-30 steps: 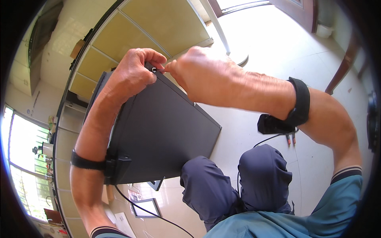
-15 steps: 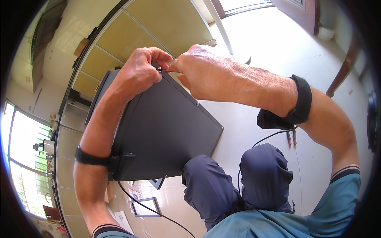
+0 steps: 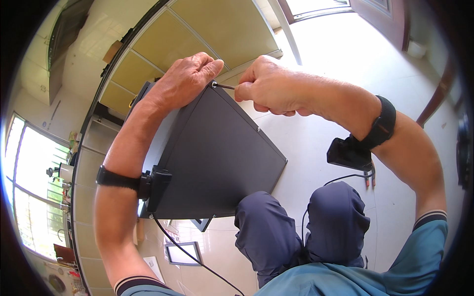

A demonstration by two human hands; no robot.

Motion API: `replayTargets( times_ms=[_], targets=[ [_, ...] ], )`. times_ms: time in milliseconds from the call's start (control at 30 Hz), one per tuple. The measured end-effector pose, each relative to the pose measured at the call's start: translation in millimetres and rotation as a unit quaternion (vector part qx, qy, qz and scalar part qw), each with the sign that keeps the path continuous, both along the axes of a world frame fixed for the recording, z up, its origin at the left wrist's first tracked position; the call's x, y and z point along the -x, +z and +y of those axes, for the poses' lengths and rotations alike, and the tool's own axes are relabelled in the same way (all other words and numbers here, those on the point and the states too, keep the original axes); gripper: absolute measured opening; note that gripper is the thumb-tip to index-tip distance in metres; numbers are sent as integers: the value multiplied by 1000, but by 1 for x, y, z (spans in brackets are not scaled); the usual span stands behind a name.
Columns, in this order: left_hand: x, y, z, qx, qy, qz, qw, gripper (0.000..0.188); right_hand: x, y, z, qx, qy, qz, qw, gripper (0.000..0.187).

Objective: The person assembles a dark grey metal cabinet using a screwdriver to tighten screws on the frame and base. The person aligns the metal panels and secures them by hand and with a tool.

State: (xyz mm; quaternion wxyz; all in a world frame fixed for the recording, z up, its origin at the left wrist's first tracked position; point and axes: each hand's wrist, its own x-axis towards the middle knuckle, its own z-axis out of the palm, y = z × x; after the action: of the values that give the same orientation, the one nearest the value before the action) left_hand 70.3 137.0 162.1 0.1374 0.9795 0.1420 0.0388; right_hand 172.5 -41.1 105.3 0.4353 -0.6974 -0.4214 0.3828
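A dark grey box-like case stands tilted in front of my knees, its flat panel facing me. My left hand is closed over its top corner, fingers curled past the far edge and partly hidden. A shiny screw sits at that corner, just below the left fingers. My right hand grips a screwdriver whose thin shaft reaches left to the screw; its handle is hidden in my fist. Another screw shows lower along the panel's right edge.
Yellow cabinet doors rise behind the case. Red-tipped tool handles lie on the floor under my right forearm. A framed flat panel lies at lower left. Black cables run from the boxes strapped to both forearms.
My left fingers have left the screw and moved onto the case's corner. My right hand has drawn back to the right, exposing the screwdriver shaft. The view has shifted slightly.
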Motion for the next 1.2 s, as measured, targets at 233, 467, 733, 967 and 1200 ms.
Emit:
replayTargets(
  times_ms=[233, 467, 733, 967, 1200],
  targets=[
    [-8, -15, 21, -5, -52, -11, 999, 46, -14, -14, 7, -61, 70, -84, 992, 29],
    [-9, -19, 33, -137, -198, -37, 970, 46, -9, -5, 1, -87, -16, -99, 991, 26],
    [-7, -16, 41, -295, -309, -81, 901, 22, 9, -20, 0, -195, 2, -549, 812, 13],
    [-10, -22, 36, -304, -298, -110, 898, 25, -5, -5, 9, -67, -16, 69, 995, 22],
    [-11, -17, 12, 56, 11, 1, 998, 24, -13, -6, 1, -49, -60, 112, 991, 18]
  ],
)
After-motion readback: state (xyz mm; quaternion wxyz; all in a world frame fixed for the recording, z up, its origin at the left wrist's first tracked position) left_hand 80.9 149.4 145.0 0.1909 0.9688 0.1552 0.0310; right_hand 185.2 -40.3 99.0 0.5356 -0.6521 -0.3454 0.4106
